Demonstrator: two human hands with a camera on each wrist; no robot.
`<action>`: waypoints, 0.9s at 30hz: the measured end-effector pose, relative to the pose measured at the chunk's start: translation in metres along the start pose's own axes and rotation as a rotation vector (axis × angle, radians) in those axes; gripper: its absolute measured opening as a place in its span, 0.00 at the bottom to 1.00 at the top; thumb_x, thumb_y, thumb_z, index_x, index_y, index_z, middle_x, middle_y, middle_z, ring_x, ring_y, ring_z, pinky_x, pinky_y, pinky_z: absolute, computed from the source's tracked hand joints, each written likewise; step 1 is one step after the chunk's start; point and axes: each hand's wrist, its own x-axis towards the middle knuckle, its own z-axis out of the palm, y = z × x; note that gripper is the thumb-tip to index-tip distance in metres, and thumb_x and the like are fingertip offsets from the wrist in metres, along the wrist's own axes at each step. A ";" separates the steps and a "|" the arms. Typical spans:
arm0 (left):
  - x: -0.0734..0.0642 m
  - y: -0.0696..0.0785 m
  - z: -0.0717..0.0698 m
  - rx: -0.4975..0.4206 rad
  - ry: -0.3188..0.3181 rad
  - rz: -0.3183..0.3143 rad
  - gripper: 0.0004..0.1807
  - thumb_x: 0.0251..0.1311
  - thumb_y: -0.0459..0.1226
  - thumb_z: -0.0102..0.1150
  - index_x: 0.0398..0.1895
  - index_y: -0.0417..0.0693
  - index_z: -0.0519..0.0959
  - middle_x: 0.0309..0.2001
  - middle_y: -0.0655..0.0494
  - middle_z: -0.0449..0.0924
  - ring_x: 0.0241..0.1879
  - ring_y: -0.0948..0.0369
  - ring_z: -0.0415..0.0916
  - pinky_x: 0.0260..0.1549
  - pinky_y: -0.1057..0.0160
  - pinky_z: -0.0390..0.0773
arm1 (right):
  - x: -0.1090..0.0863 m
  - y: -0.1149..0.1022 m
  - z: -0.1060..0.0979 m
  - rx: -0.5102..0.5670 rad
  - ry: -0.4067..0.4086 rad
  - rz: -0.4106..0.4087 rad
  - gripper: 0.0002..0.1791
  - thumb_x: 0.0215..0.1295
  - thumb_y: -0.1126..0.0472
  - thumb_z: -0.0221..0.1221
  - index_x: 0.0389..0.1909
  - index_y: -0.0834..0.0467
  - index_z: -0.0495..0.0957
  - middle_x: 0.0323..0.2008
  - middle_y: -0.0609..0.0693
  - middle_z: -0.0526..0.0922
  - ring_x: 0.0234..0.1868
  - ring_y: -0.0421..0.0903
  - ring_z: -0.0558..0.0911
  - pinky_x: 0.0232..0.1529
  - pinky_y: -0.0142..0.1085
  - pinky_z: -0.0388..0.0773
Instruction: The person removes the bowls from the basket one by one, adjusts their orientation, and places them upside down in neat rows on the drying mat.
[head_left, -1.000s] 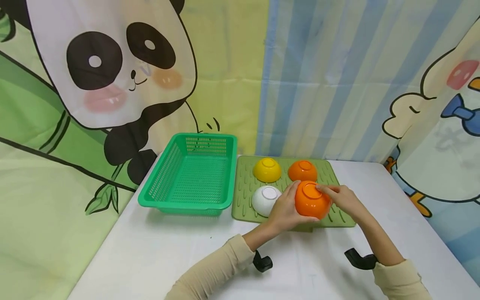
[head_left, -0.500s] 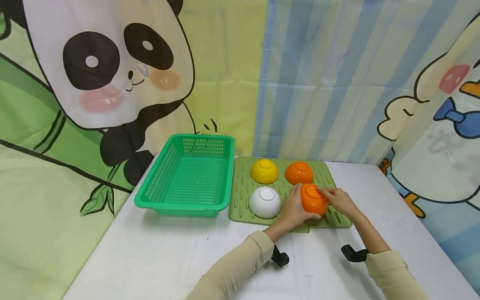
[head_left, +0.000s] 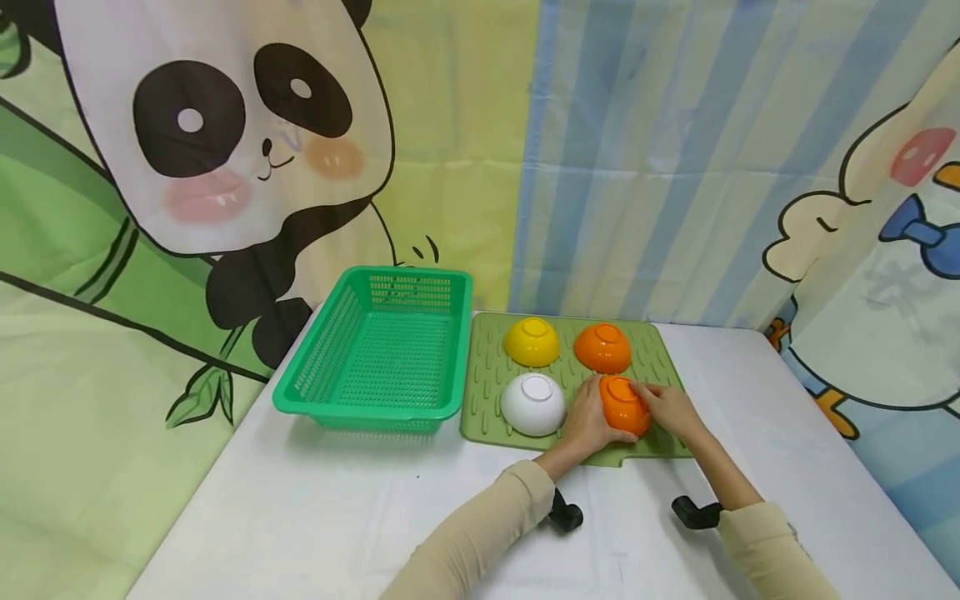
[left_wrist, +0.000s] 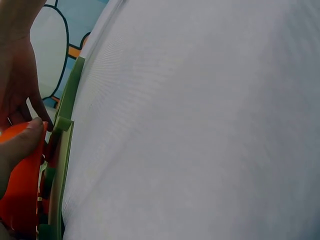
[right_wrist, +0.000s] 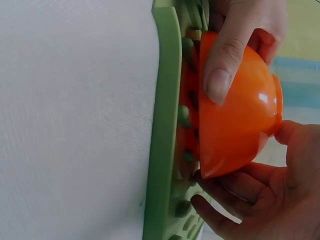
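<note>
An upside-down orange bowl (head_left: 624, 406) is at the front right of the green drying mat (head_left: 486, 358), its rim right at the mat's knobs in the right wrist view. My left hand (head_left: 587, 423) grips its left side, thumb along the wall near the rim. From the right, my right hand (head_left: 670, 410) holds the same bowl, thumb at the foot ring and fingers by the rim. To the left sits an upturned white bowl (head_left: 533, 406). Behind these stand an upturned yellow bowl (head_left: 532, 343) and a second orange bowl (head_left: 603, 350).
A green plastic basket (head_left: 367, 412) stands left of the mat on the white table (head_left: 345, 517). A printed curtain (head_left: 465, 150) hangs close behind the table's back edge. Black camera mounts (head_left: 566, 513) stick out below both wrists.
Both hands have lowered the orange bowl slightly toward the mat, keeping hold of it. My left hand has moved right, away from the white bowl, which now shows fully.
</note>
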 end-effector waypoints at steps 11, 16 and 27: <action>-0.001 0.001 0.005 0.015 -0.014 -0.021 0.61 0.25 0.56 0.78 0.66 0.44 0.57 0.60 0.54 0.63 0.54 0.61 0.68 0.51 0.67 0.69 | 0.000 0.002 0.002 -0.038 0.018 0.010 0.38 0.70 0.39 0.37 0.58 0.70 0.69 0.53 0.71 0.71 0.55 0.69 0.68 0.52 0.60 0.65; -0.002 0.004 0.007 0.004 -0.022 -0.027 0.61 0.25 0.55 0.78 0.66 0.45 0.56 0.61 0.54 0.62 0.53 0.61 0.68 0.50 0.67 0.71 | -0.002 0.005 0.001 -0.024 0.021 -0.005 0.36 0.70 0.40 0.39 0.55 0.70 0.72 0.43 0.67 0.78 0.45 0.62 0.75 0.44 0.53 0.71; -0.001 0.015 -0.004 0.171 -0.124 -0.064 0.65 0.32 0.63 0.69 0.70 0.38 0.49 0.68 0.45 0.52 0.56 0.56 0.68 0.45 0.66 0.75 | -0.001 -0.002 -0.005 0.021 0.099 0.009 0.38 0.71 0.45 0.41 0.62 0.77 0.56 0.55 0.72 0.69 0.56 0.67 0.68 0.53 0.57 0.66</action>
